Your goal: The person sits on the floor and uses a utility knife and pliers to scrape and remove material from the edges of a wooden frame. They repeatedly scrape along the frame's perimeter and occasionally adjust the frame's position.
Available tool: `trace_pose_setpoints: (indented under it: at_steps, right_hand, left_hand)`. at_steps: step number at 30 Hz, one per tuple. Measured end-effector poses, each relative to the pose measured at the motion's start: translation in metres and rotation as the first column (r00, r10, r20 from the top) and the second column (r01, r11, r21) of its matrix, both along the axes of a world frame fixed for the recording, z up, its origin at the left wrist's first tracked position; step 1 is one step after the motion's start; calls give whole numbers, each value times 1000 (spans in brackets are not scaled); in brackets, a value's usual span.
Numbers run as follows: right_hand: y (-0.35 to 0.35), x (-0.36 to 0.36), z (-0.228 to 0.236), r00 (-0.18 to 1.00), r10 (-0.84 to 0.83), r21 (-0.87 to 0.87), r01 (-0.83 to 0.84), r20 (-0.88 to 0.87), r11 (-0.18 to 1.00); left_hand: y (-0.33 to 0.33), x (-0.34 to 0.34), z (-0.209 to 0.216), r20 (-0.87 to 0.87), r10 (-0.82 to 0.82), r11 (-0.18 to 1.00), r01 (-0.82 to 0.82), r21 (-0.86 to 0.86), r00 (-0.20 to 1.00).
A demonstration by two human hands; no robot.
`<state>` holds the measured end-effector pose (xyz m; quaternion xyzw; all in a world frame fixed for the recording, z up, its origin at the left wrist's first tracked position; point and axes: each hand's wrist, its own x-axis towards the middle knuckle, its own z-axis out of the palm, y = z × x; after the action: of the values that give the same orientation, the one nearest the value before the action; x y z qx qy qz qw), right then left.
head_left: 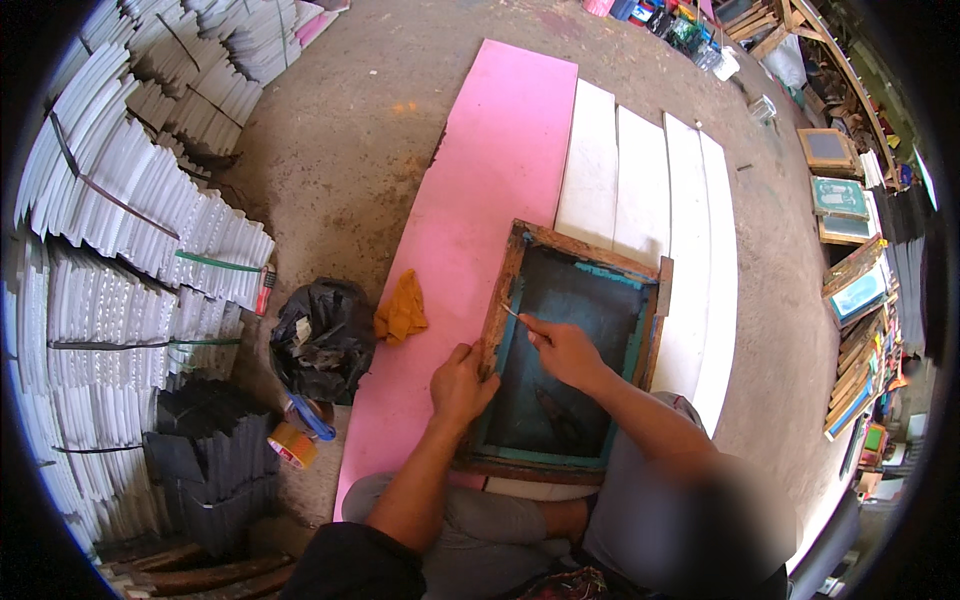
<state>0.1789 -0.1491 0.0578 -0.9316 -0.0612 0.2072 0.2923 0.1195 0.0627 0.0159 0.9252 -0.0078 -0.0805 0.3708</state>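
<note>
In front of me lies a wooden screen-printing frame (505, 290) with dark mesh and teal edges, tilted slightly across the boards. My left hand (462, 385) is closed on the frame's left side bar, thumb toward the inner edge. My right hand (562, 350) pinches a thin, pale metal tool (511, 312) whose tip meets the inner edge of that same bar; its exact kind is too small to make out. Lower on the mesh rests a dark tool (562, 415) shaped like pliers. An orange cloth (402, 308) lies left of the frame.
Beneath the frame are a long pink board (480, 150) and several white boards (640, 170). To the left stand a black plastic bag (320, 340), a tape roll (292, 447), black stacked sheets (215, 460) and tall strapped white stacks (110, 320). More frames (840, 200) line the right.
</note>
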Motion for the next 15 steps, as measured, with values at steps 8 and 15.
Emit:
trace_pose_setpoints:
  at_steps: [8, 15]
  right_hand:
    - [-19, 8, -10, 983, 126, -88, -115, 133, 990]
    - [-44, 31, -52, 930, 55, 411, 107, -363, 905]
  left_hand:
    - [5, 0, -1, -41, -8, 999, 6, -32, 999]
    - [3, 2, 3, -28, -24, 1000, 23, -20, 999]
